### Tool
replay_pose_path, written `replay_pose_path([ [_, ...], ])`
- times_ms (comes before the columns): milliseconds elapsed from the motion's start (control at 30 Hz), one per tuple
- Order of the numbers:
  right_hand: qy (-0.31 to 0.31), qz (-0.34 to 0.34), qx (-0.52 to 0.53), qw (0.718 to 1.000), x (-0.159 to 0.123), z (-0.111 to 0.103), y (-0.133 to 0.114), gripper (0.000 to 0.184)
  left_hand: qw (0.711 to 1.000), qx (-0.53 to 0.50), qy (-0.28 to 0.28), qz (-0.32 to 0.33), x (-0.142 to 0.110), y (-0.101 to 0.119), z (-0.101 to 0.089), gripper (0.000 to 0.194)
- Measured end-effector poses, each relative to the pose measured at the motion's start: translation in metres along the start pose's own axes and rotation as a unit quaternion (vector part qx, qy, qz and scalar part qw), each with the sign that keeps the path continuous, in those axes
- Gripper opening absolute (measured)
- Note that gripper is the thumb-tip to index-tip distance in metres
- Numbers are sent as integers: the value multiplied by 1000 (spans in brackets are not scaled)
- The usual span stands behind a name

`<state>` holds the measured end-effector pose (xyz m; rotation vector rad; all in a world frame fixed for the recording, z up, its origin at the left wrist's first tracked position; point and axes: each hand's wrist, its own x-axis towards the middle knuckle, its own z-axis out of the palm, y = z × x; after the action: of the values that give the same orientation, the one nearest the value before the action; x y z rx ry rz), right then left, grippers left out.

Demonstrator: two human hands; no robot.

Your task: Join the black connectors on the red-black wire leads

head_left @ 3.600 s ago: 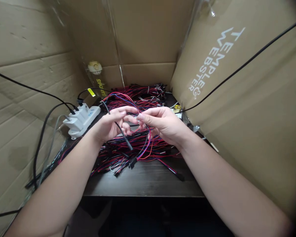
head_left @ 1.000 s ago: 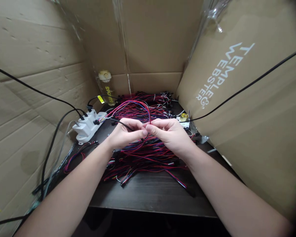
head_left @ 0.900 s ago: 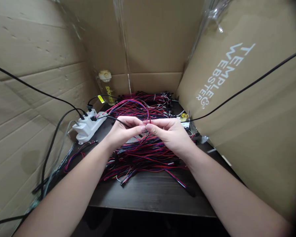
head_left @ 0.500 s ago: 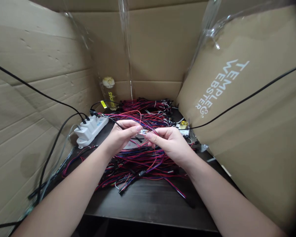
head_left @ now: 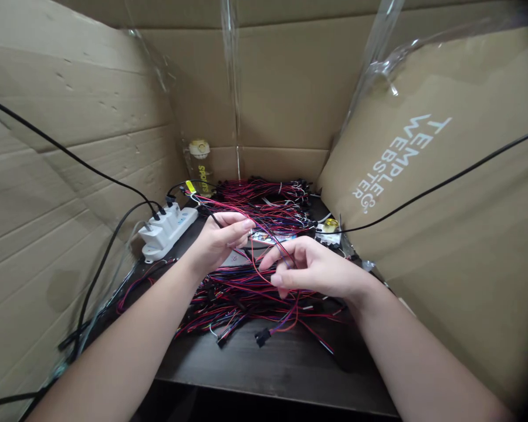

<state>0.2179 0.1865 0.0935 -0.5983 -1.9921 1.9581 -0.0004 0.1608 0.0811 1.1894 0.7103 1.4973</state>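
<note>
My left hand (head_left: 226,240) is closed in a pinch above the middle of the table, with a thin orange-red wire (head_left: 254,258) at its fingertips. A small pale bit shows beside the thumb; its kind is too small to tell. To the right, my right hand (head_left: 310,266) has its thumb and fingers apart, and red and purple wires cross its fingers loosely. Below it a black plug connector (head_left: 262,336) hangs or lies on the wire ends near the front. Behind the hands is a pale printed strip (head_left: 273,237), partly covered.
Bundles of red and dark wires (head_left: 264,190) lie at the back, and more (head_left: 229,293) in front. A white power strip (head_left: 167,231) with black cables stands left. Cardboard walls (head_left: 281,88) enclose three sides. A yellow roll (head_left: 331,225) sits right, near a black cable (head_left: 422,202).
My hands were together at a small piece; my right hand has moved down and right and its fingers have spread. The black connector has shifted toward the front. My left hand stays pinched.
</note>
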Motion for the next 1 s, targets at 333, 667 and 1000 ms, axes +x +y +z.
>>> replay_pose_path([
  [333, 134, -121, -4, 983, 13, 8, 4, 31, 992, 111, -49, -37, -5, -14, -1, 22],
  [667, 363, -289, -225, 856, 16, 12, 11, 8, 992, 124, -15, -21, -3, -13, 5, 17],
  [1000, 363, -392, -293, 793, 14, 27, 13, 6, 988, 148, 32, -40, -3, -14, 1, 27],
])
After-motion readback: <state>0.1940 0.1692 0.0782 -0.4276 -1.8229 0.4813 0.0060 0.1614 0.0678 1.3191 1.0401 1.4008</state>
